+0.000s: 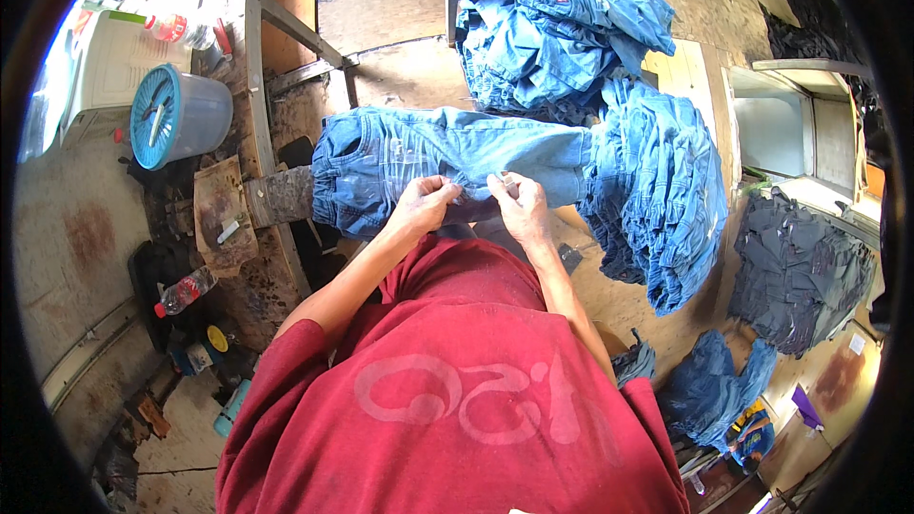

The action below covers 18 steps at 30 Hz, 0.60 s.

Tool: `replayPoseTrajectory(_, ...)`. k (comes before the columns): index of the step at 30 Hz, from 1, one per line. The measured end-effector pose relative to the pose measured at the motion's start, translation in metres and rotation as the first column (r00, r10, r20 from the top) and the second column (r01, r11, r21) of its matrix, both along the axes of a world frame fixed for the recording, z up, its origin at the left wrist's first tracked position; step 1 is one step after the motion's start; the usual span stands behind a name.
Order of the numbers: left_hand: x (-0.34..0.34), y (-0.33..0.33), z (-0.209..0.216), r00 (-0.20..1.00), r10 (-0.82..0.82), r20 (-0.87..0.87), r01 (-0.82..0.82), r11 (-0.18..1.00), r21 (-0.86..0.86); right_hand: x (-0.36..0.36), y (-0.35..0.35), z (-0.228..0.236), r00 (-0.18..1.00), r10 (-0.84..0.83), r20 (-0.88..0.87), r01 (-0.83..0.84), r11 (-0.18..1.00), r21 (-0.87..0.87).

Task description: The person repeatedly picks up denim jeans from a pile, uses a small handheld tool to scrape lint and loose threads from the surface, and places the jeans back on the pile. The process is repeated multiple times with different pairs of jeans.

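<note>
- Blue jeans [419, 157]: laid flat across the wooden bench [400, 0] right in front of me, waistband toward my left, legs running right under the heaps.
- My left hand [426, 205]: fingers closed, pinching a fold of denim near the crotch seam.
- My right hand [519, 205]: closed on the same fold, just beside the left; a small pale object may sit between the fingers, too small to tell.
- Handling, as I judge it: soft, limp, fairly heavy cloth; not fragile; best gripped at seams or waistband.
- Stacked jeans [647, 190]: crowd the right side and the far edge.
- Open room: bare bench beyond the waistband, to my left; blue lidded bucket [181, 114] stands farther left, apart.
</note>
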State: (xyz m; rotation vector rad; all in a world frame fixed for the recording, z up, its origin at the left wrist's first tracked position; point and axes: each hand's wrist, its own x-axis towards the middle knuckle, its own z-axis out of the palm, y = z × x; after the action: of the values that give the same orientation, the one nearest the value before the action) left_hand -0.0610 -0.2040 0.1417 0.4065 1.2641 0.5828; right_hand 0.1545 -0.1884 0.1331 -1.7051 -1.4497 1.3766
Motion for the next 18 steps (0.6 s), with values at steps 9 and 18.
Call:
replayPoseTrajectory(9,0.013,0.01,0.005,0.992,-0.084,-0.097,0.091,0.993,0.074,0.0,0.001,0.0,0.999,0.033,-0.031,-0.033,0.999,0.003)
replayPoseTrajectory(18,0.005,0.01,0.006,0.998,0.003,-0.057,-0.007,0.998,-0.064,0.001,0.0,0.003,0.994,-0.026,-0.108,0.017,0.996,-0.083)
